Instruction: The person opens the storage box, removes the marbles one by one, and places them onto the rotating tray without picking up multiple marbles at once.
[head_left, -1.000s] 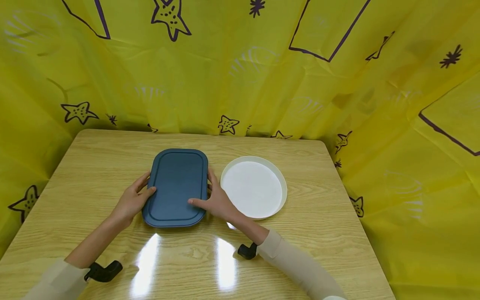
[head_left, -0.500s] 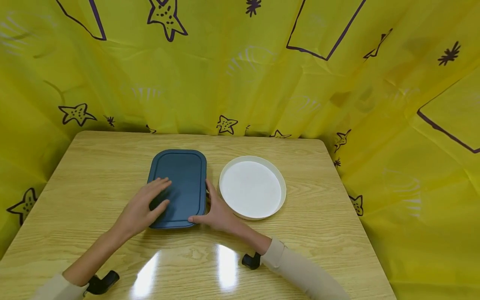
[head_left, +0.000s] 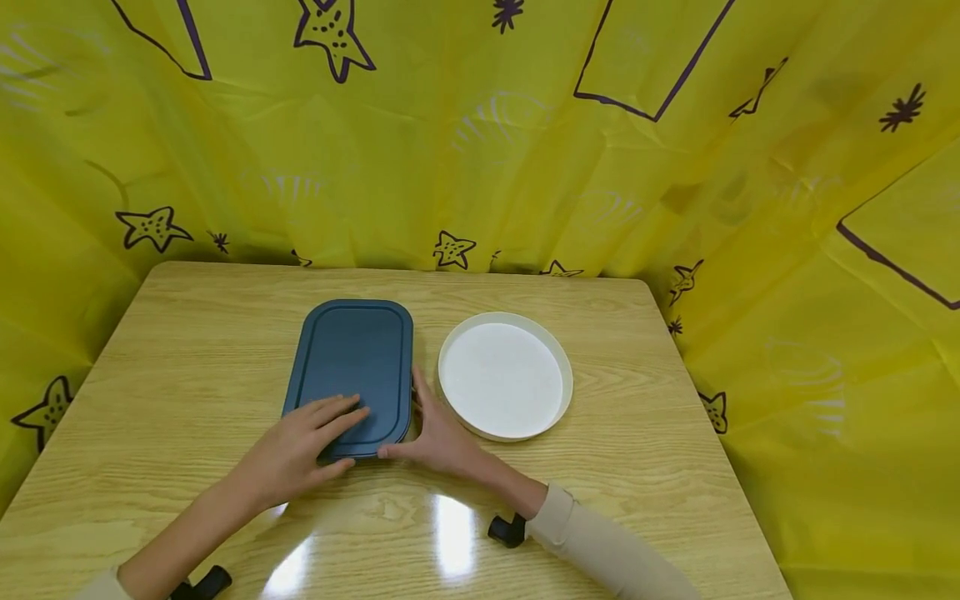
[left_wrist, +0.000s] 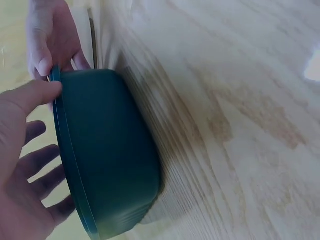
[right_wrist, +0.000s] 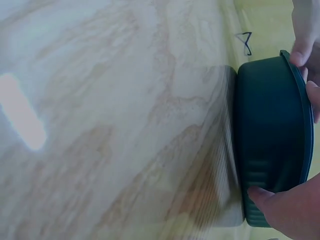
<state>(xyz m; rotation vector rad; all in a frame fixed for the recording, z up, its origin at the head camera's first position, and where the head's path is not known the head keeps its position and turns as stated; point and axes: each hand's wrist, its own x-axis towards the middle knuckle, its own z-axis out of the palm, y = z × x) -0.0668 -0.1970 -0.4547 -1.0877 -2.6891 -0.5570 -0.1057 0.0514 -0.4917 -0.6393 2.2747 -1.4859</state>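
Note:
A dark blue-green rectangular food container (head_left: 352,358) with a lid sits on the table, left of a round white tray (head_left: 501,383). Its deep side wall (left_wrist: 110,155) shows in the left wrist view. My left hand (head_left: 296,450) lies over the near left part of the lid with fingers spread and fairly straight. The left thumb (left_wrist: 42,92) touches the lid's rim near the front. My right hand (head_left: 446,437) grips the near right corner, fingers along the right side and thumb (right_wrist: 262,196) against the near wall. What the container holds is hidden.
The wooden table (head_left: 637,467) bears bright light reflections near its front. A yellow curtain (head_left: 420,150) with dark starfish drawings hangs behind and beside the table. Black wrist mounts (head_left: 507,530) stick out below the sleeves.
My left hand has left the container's left side and moved over the lid, then toward its front edge. The right hand has slid nearer to the near right corner. The container has barely moved.

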